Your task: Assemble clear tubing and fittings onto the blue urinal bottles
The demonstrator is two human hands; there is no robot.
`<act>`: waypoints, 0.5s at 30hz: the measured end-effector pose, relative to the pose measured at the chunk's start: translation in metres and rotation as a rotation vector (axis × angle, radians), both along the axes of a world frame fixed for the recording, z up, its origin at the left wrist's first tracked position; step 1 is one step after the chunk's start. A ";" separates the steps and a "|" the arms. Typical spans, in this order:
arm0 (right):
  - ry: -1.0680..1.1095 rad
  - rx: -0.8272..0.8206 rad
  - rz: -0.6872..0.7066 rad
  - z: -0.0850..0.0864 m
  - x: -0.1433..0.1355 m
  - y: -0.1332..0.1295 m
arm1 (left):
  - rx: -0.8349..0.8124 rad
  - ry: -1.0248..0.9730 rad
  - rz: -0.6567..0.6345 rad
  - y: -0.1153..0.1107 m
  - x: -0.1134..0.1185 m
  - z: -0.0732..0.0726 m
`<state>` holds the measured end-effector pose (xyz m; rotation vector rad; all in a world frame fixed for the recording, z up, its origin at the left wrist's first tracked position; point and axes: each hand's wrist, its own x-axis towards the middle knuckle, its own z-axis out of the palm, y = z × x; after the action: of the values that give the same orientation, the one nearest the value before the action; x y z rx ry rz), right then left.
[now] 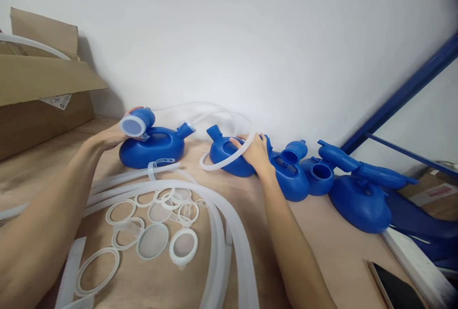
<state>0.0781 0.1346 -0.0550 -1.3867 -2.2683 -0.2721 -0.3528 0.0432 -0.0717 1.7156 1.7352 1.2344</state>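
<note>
the left hand [116, 132] curls part-closed fingers around the white-capped neck of the far-left blue bottle [153, 154]; the right hand [256, 152] half-curls over the next bottle [238, 169], grip unclear. best steady bases flat on the tabletop [332, 252], tube [229, 162] unkinked.

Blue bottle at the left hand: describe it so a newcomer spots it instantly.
From the big cardboard box at left, go right along the wall to the left hand. The blue bottle there is the leftmost, fitted with a pale round lid, whereas the mouths visible farther right are open.
</note>
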 end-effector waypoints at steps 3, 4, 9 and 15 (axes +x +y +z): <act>0.004 0.072 0.106 0.003 0.003 -0.001 | -0.030 0.028 -0.104 0.006 0.011 0.004; 0.010 0.092 0.132 0.004 0.002 -0.001 | -0.038 0.036 -0.129 0.008 0.015 0.004; 0.062 0.087 0.253 0.005 -0.010 -0.006 | -0.049 0.043 -0.196 0.015 0.032 0.004; 0.046 0.016 0.467 -0.010 -0.061 -0.008 | -0.032 0.001 -0.258 0.020 0.040 0.000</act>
<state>0.0168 0.1266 -0.0648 -0.8084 -2.4596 -0.1018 -0.3126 0.0630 -0.0721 1.8524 1.4698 1.0858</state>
